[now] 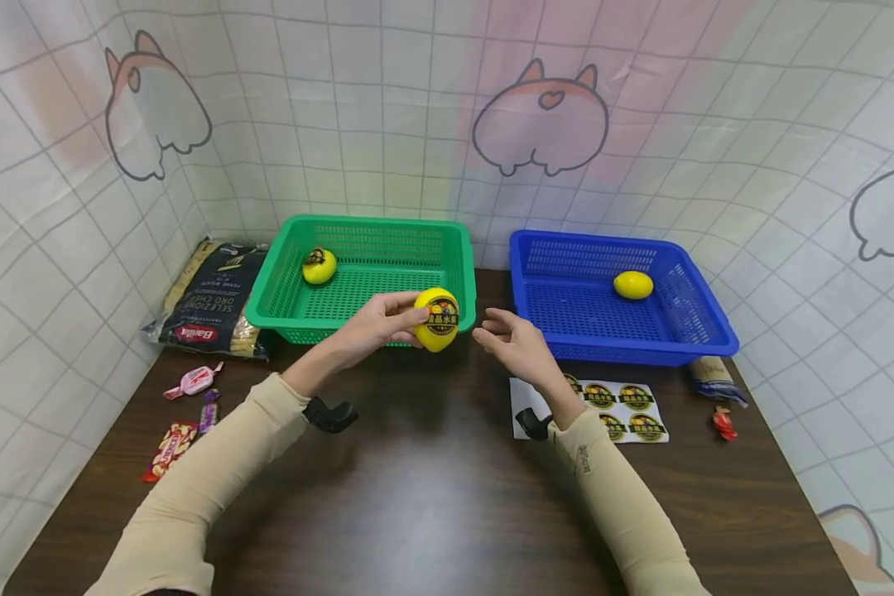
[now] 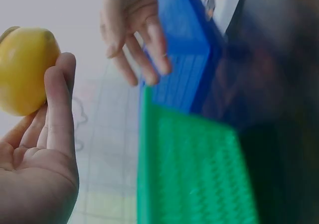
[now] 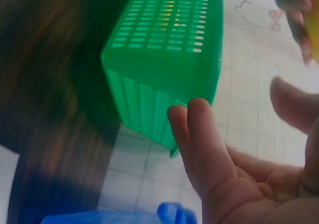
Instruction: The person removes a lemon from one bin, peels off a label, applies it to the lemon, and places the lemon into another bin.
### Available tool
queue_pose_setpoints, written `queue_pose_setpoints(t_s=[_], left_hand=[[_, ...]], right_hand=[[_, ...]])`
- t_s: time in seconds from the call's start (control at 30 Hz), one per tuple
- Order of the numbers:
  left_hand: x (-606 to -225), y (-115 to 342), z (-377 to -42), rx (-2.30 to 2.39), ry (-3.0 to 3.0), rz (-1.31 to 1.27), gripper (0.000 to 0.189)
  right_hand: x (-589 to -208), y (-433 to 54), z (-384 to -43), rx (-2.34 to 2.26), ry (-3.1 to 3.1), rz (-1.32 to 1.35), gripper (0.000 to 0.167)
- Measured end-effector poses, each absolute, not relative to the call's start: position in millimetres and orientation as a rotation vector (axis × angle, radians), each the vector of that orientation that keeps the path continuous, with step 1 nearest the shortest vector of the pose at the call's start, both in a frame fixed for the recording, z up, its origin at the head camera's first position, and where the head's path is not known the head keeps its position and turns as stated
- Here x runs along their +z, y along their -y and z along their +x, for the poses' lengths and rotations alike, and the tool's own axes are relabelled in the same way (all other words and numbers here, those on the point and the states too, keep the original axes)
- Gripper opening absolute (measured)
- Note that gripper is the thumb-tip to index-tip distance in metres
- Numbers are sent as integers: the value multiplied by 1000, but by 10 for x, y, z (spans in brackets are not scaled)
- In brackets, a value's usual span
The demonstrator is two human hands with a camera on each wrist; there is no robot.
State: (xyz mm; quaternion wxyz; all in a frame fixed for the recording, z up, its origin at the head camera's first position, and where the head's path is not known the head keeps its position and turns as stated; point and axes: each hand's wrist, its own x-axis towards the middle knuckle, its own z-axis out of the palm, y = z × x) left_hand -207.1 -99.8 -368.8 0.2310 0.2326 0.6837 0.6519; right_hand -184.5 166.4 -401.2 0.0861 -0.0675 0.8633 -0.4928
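Observation:
My left hand (image 1: 378, 329) pinches a yellow lemon (image 1: 435, 333) between thumb and fingers, above the front right corner of the green basket (image 1: 262, 308). A round black-and-gold sticker (image 1: 443, 315) lies on the lemon's side. In the left wrist view the lemon (image 2: 27, 69) is seen from another side. My right hand (image 1: 520, 346) hovers to the right of the lemon, apart from it, with relaxed fingers and nothing in them. Inside the green basket sits another lemon (image 1: 319, 266) bearing a similar sticker. The blue basket (image 1: 521, 290) holds a lemon (image 1: 633, 285) with no sticker showing.
A sheet of round stickers (image 1: 636, 397) lies below the blue basket, partly behind my right arm. At left are a pasta bag (image 1: 212, 298) and several wrapped sweets (image 1: 197, 380). A small packet (image 1: 715, 379) and a red sweet (image 1: 724, 423) lie at right.

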Motion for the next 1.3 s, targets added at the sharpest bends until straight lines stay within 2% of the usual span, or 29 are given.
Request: queue_pose_setpoints(t_s=[0.13, 0.3, 0.53, 0.77, 0.93, 1.1, 1.3], left_hand=[[-3536, 1055, -2272, 1767, -1937, 638, 53], [-3419, 1083, -2537, 1755, -1988, 608, 53], [-3305, 1217, -2994, 1679, -2122, 462, 58], [-3144, 1456, -3334, 1510, -2263, 205, 68], [-3261, 1556, -3486, 1379, -2314, 116, 71], [-3479, 1668, -3581, 1225, -2423, 40, 84], [-3669, 1735, -3582, 1105, -2515, -1, 83]], right_hand=[[-4014, -1561, -1959, -1482, -2598, -143, 72], [-4047, -1467, -2057, -1430, -2694, -99, 75], [-4130, -1413, -2115, -1434, -2723, -65, 66], [-4087, -1371, -2139, -1444, -2700, -68, 66], [-4069, -1371, -2147, -1437, -2697, -53, 66], [-4052, -1360, -2168, -1428, -2711, -61, 66], [-4066, -1327, -2155, -1438, -2697, -71, 65]])
